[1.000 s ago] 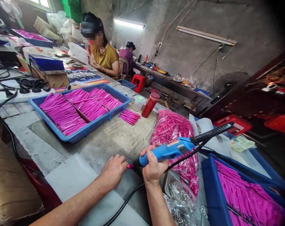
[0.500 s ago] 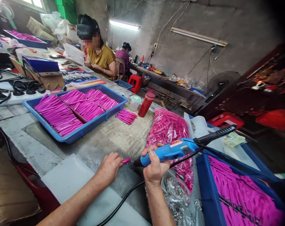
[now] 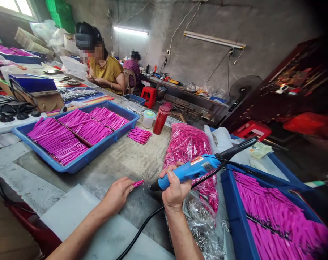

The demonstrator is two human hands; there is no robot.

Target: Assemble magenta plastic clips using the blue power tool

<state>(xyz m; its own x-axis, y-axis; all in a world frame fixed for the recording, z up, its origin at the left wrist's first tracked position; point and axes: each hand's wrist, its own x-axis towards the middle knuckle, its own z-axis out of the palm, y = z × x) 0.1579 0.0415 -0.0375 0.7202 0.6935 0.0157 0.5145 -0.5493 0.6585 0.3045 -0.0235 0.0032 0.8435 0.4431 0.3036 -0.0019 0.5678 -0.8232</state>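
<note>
My left hand [image 3: 120, 192] is closed around a slim pink pen-like piece [image 3: 138, 183], its tip poking out to the right past my fingers. My right hand [image 3: 176, 188] grips a blue electric screwdriver [image 3: 189, 169], black at its nose and tail. The screwdriver's nose points left towards the pink tip, with a small gap between them. Tiny shiny bits lie on the table in that gap. Just behind my right hand stands a clear bag of pink parts [image 3: 189, 142]. Beside my right forearm is a plastic bag of small metal parts [image 3: 201, 220].
A blue tray [image 3: 117, 135] of pink pieces stands left, and another blue tray [image 3: 231, 213] at right. A small pink bundle [image 3: 140, 135], a lidded tub [image 3: 148, 120] and a red bottle [image 3: 161, 121] stand beyond. A black cable [image 3: 142, 229] crosses the front. Two people sit farther back.
The view has shifted a little, so most things sit farther left in it. The pink piece now tilts upward to the right; both hands keep their holds.
</note>
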